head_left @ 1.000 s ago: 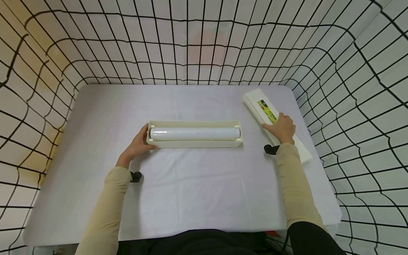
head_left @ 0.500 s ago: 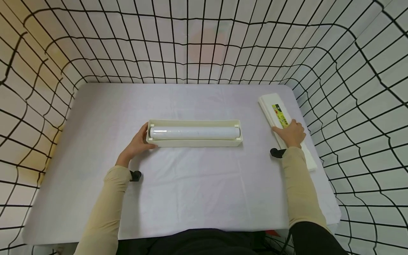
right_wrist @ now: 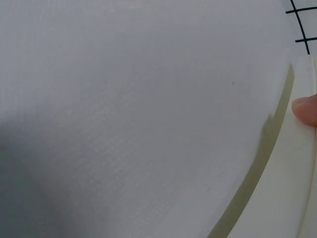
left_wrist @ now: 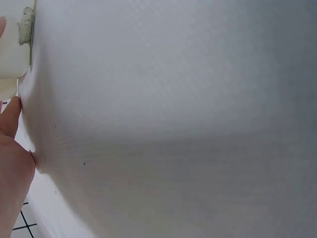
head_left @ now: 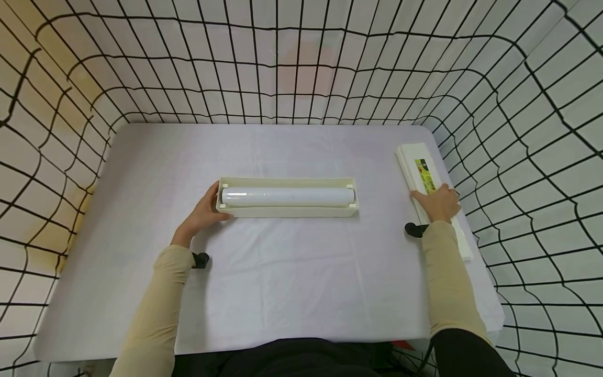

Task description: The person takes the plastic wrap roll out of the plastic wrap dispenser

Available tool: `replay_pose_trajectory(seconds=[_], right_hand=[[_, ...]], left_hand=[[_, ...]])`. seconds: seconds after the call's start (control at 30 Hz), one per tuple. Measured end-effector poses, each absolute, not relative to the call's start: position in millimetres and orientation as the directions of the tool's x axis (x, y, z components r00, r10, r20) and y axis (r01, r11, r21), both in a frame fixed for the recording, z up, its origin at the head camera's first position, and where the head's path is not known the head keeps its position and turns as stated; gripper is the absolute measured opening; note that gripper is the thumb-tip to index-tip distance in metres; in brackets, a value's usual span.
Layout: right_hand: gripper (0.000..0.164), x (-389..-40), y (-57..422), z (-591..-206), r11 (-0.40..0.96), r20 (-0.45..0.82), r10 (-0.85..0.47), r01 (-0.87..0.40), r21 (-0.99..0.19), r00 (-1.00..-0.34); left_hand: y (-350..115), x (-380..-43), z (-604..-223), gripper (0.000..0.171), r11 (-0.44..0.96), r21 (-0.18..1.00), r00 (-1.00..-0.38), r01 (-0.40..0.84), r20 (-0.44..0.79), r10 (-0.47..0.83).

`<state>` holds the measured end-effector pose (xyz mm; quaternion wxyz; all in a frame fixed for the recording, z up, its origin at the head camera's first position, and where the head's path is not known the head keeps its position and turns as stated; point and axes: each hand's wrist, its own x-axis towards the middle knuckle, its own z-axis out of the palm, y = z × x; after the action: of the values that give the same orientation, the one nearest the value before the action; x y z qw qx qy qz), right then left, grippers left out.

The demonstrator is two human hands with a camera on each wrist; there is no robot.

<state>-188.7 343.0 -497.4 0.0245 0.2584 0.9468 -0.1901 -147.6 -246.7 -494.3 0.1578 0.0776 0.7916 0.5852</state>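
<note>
White lid (head_left: 438,170) (yellow label (head_left: 425,175) uppermost) under the right hand (head_left: 440,203).

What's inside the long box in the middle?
A shiny, whitish roll lies lengthwise inside the long box. The roll covers whatever is right beneath it, so that part can't be seen.
</note>
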Motion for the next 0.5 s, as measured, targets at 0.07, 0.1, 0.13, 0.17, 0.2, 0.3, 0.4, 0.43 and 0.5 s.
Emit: replay_pose_trajectory(seconds=[0.07,0.1,0.13,0.17,0.2,0.3,0.4,0.43,0.5], right_hand=[[0.095,-187.1,343.2,-496.6,0.787,-0.152,0.490,0.511,-0.346,-0.858],[0.094,-186.4,343.1,-495.9,0.784,-0.155,0.496,0.518,-0.343,-0.854],[0.094,-186.1,343.2,-495.9,0.781,-0.156,0.502,0.523,-0.341,-0.851],[0.094,-185.9,343.4,-495.8,0.777,-0.159,0.507,0.529,-0.341,-0.847],[0.093,-185.8,343.6,-495.8,0.774,-0.161,0.512,0.534,-0.341,-0.844],[0.093,-185.3,344.8,-496.2,0.768,-0.161,0.523,0.545,-0.338,-0.837],[0.092,-184.6,346.5,-496.9,0.765,-0.162,0.527,0.549,-0.336,-0.834],[0.092,-184.2,346.9,-497.1,0.765,-0.162,0.528,0.550,-0.334,-0.833],[0.091,-183.3,347.8,-497.5,0.765,-0.161,0.531,0.552,-0.331,-0.832]], left_hand=[[-246.9,-147.8,-494.5,0.097,0.301,0.952,-0.939,-0.060,-0.156,0.307],[-247.0,-147.9,-494.5,0.097,0.299,0.953,-0.939,-0.058,-0.154,0.309],[-247.0,-147.8,-494.4,0.097,0.297,0.953,-0.939,-0.057,-0.153,0.309],[-247.1,-147.9,-494.4,0.097,0.295,0.954,-0.939,-0.056,-0.151,0.310],[-247.2,-147.8,-494.4,0.097,0.294,0.954,-0.939,-0.056,-0.150,0.309],[-247.0,-147.6,-493.9,0.097,0.288,0.956,-0.939,-0.054,-0.146,0.310],[-246.9,-147.5,-494.1,0.096,0.287,0.956,-0.939,-0.055,-0.147,0.311],[-246.8,-147.5,-494.2,0.096,0.286,0.956,-0.939,-0.057,-0.149,0.311],[-246.8,-147.5,-494.4,0.095,0.288,0.956,-0.938,-0.061,-0.154,0.311]])
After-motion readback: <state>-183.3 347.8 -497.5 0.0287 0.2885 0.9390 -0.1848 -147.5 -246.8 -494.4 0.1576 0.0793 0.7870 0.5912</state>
